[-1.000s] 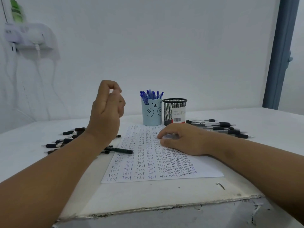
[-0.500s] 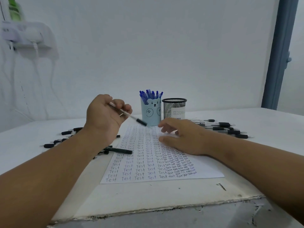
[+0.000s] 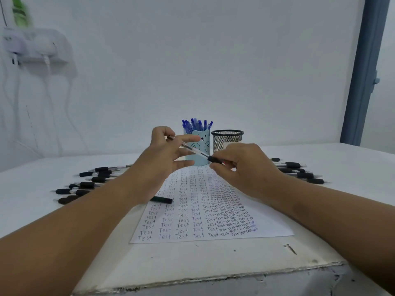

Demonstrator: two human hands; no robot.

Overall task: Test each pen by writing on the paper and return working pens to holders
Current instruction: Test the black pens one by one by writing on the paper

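Note:
A clear pen with a black grip [image 3: 193, 149] is held in the air above the paper [image 3: 188, 223], slanting down to the right. My left hand [image 3: 162, 161] pinches its back end up top, with the other fingers spread straight. My right hand [image 3: 245, 167] grips the black grip end with curled fingers. Behind the hands stand a light-blue bear holder [image 3: 205, 146] full of blue pens and a black mesh holder [image 3: 227, 137]. The paper is covered with rows of "Test".
Several black pens [image 3: 89, 184] lie in a pile on the table to the left, and another group of black pens [image 3: 299, 171] lies to the right. One dark pen [image 3: 163, 199] rests at the paper's left edge. The table's chipped front edge [image 3: 213, 280] is close.
My right hand lifted off the paper and took hold of the pen's grip end. My left hand moved right and up with the pen, toward the holders.

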